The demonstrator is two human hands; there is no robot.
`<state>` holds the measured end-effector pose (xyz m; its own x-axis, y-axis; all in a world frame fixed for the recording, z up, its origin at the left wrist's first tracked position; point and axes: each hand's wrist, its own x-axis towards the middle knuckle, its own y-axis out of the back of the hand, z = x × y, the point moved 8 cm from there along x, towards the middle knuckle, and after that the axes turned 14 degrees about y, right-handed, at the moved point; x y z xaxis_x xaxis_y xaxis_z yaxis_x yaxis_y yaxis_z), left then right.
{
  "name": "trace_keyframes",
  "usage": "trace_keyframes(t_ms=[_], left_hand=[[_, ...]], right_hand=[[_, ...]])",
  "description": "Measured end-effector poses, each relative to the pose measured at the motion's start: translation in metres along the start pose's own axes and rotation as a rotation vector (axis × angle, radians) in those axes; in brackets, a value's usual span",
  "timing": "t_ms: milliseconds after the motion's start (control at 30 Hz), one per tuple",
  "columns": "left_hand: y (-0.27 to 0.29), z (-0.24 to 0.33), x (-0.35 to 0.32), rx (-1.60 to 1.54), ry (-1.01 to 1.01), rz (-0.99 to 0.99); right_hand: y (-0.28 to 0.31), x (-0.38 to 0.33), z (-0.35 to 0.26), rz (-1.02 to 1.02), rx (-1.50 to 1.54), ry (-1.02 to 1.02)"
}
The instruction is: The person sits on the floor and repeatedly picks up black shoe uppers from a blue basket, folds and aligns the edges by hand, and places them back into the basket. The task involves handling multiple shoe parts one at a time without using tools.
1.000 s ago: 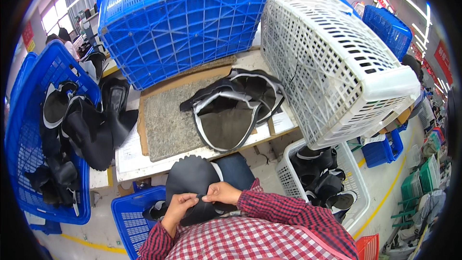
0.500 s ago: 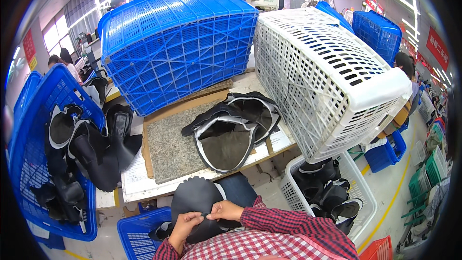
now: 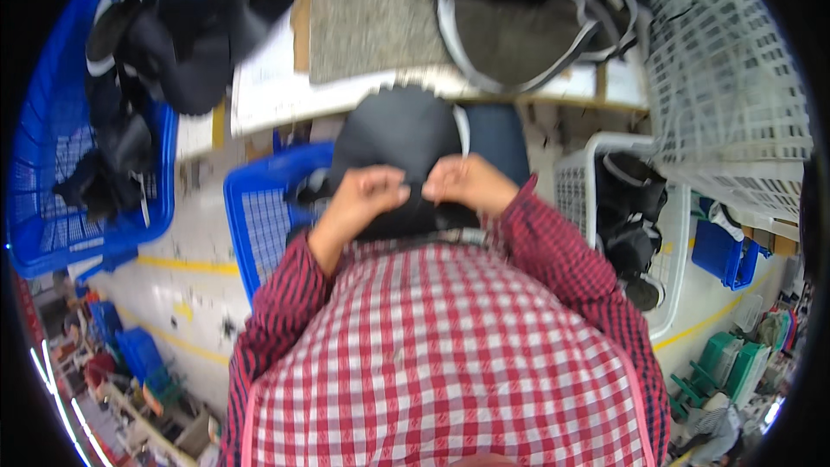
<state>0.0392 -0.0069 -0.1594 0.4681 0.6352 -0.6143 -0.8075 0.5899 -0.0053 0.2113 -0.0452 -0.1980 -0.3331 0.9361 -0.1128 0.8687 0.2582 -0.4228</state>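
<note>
A black shoe upper (image 3: 393, 125) with a scalloped far edge and a pale strip on its right lies across my lap. Over its near part are my left hand (image 3: 359, 207) and my right hand (image 3: 467, 186), their fingertips pinched and facing each other across a small gap. Whatever sits between the fingertips is too small and blurred to make out. On the table just beyond lies another black upper (image 3: 519, 35) with white-edged openings, partly on a grey stone slab (image 3: 363, 26).
A blue basket (image 3: 26, 199) with several black uppers leans at the left. Another blue basket (image 3: 251, 242) stands low beside my lap. At the right, a white crate (image 3: 590, 182) holds more uppers under a tilted white crate (image 3: 735, 78). The white table edge (image 3: 259, 104) runs ahead.
The view has tilted down, so the table and baskets sit higher in the picture. My hands, close together before, are now slightly farther apart over the black upper.
</note>
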Motion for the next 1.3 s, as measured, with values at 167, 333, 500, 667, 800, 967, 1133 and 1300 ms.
trace_keyframes(t_ms=[167,333,500,667,800,967,1133,1300], left_hand=[[-0.010,0.007,-0.001,-0.114,0.017,-0.146],[-0.012,0.008,-0.002,-0.097,0.064,-0.147],[-0.011,0.008,-0.001,-0.091,0.045,-0.134],[-0.009,0.005,0.009,-0.115,0.090,-0.086],[-0.009,0.005,0.016,-0.105,0.101,-0.061],[-0.011,0.007,0.013,-0.074,0.062,-0.003],[-0.011,0.009,0.013,-0.052,0.012,0.006],[-0.006,0.013,0.011,0.136,-0.033,0.121]], right_hand=[[0.004,0.003,-0.005,0.033,-0.111,-0.086],[0.002,0.001,-0.012,0.082,-0.129,-0.106],[0.003,0.000,-0.016,0.126,-0.150,-0.102],[0.001,0.000,-0.017,0.157,-0.188,-0.089],[0.003,0.000,-0.012,0.158,-0.166,-0.113],[0.011,-0.011,0.003,0.201,-0.121,-0.287],[0.004,-0.021,-0.019,0.396,-0.351,-0.114],[-0.015,-0.017,-0.120,0.287,-1.289,0.707]])
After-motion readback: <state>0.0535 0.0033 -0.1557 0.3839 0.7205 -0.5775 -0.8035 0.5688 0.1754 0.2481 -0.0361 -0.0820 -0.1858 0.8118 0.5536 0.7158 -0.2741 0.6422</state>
